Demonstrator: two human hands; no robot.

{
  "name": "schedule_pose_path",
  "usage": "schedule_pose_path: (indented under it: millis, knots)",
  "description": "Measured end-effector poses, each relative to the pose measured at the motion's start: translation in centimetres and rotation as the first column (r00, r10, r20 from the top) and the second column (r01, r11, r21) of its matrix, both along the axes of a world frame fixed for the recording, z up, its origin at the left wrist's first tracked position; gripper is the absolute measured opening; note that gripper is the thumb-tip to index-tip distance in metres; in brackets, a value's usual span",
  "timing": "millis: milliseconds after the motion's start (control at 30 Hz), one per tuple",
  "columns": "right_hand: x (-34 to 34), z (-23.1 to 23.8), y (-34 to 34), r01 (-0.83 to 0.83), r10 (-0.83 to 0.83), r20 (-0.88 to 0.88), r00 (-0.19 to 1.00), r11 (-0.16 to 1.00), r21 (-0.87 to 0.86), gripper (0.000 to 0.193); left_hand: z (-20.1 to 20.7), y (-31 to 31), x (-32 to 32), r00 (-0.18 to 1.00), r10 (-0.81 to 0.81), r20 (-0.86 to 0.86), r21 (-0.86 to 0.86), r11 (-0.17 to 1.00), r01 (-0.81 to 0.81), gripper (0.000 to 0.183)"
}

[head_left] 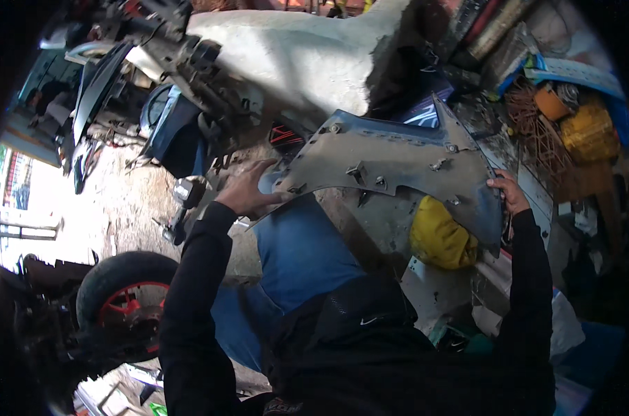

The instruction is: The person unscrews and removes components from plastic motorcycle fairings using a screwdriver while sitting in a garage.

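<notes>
Between my hands is a large motorcycle fairing panel (404,156), its grey-brown inner side with clips and mounting tabs facing up. My left hand (248,191) grips the panel's left end, thumb along the lower edge and fingers at the upper one. At the right end, my right hand (510,192) holds the rim with the thumb on top; its other fingers are partly hidden. The panel is held over my knee in blue jeans (300,239). Just under its lower right edge sits a yellow cloth bundle (440,234).
A motorcycle wheel with a red rim (130,298) stands at the lower left. Dark fairing parts (179,135) and a partly stripped motorcycle are at the upper left. A pale wall (307,52) rises ahead. Clutter with an orange-yellow container (588,132) fills the right side.
</notes>
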State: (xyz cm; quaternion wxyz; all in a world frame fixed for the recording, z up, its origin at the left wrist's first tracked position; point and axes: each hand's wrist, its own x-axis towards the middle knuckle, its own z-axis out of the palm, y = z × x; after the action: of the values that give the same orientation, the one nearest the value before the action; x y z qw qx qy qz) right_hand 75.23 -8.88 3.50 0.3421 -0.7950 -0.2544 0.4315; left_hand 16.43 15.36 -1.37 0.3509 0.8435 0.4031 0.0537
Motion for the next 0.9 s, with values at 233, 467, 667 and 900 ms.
schedule_pose_path:
  millis: [233, 467, 667, 900]
  knots:
    - [7.5, 3.3, 0.1, -0.076, 0.083, 0.171, 0.982, 0.996, -0.049, 0.076, -1.8, 1.1, 9.7, 0.992, -0.129, -0.010, -0.252, 0.960, 0.122, 0.123]
    - [11.5, 4.7, 7.6, -0.078, 0.125, 0.443, 0.888, 0.989, -0.122, 0.053, -7.0, -2.1, 15.1, 0.982, 0.095, 0.166, -0.223, 0.973, -0.057, 0.108]
    - [13.6, 3.4, 12.0, -0.144, 0.270, 0.834, 0.481, 0.963, -0.229, 0.031, -9.3, -6.9, 20.4, 0.958, 0.211, 0.196, -0.355, 0.926, -0.131, 0.103]
    - [8.7, 4.3, 15.4, -0.212, -0.207, 0.926, 0.316, 0.936, 0.282, 0.021, -16.3, -9.1, 24.5, 0.926, 0.259, 0.275, -0.216, 0.955, -0.203, 0.095]
